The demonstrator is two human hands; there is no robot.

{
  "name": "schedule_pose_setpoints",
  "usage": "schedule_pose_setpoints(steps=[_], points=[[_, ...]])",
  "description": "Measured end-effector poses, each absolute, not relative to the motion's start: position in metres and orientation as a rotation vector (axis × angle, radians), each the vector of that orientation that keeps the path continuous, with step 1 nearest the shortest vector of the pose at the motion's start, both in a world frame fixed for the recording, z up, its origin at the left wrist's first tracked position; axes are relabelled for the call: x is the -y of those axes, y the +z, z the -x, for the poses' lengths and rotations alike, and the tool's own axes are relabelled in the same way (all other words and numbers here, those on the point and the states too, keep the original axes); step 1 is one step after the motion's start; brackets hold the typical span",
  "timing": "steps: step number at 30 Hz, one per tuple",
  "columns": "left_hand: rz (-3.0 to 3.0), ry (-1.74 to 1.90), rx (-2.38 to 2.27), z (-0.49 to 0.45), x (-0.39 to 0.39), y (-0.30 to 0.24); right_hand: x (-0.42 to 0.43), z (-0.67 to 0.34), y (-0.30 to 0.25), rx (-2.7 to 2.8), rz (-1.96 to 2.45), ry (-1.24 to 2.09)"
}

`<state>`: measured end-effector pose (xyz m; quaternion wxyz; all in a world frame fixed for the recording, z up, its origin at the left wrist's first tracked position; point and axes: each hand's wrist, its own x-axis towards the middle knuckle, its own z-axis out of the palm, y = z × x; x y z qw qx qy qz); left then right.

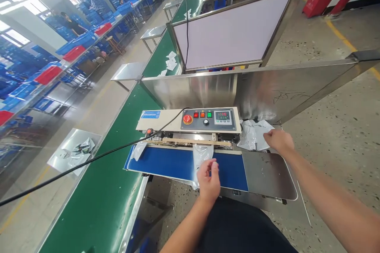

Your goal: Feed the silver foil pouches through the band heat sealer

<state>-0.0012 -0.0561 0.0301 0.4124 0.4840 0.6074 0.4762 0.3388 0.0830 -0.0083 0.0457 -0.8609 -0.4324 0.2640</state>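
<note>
My left hand (209,180) is in front of the blue conveyor belt (172,162) of a band sealing machine (160,120), its fingers loosely curled and a gap beside the thumb. Just behind those fingers, a silvery white pouch (203,153) hangs across the belt, its upper edge in the sealing slot; my hand covers part of it. Another pouch (139,150) is at the belt's left end. To the right of the machine, my right hand (280,141) pinches the edge of a pouch (265,130) in a pile of similar pouches (251,134).
A black cable (118,157) crosses over the green conveyor (97,201) on the left. A metal panel (190,91) stands behind the machine. More pouches (171,62) lie farther along the conveyor, and others (78,152) on a side plate. A metal plate (267,172) extends right from the belt.
</note>
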Motion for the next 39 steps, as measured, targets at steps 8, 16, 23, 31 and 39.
schedule_pose_setpoints(steps=[8,16,23,31,39], points=[[-1.599,1.092,-1.146,-0.085,0.025,0.050,0.038,-0.276,0.078,1.352,1.908,0.326],[-1.282,0.864,-1.136,-0.088,0.043,0.040,0.081,-0.258,0.070,0.901,1.743,0.990],[-1.209,0.812,-1.311,-0.075,0.036,0.025,0.075,-0.256,0.046,0.806,1.957,1.120],[-1.020,0.819,-1.544,-0.054,0.005,-0.008,0.040,-0.224,0.031,0.616,1.949,1.357],[-0.901,1.244,-1.707,0.016,0.021,0.009,-0.064,-0.317,0.011,1.082,2.328,0.916]])
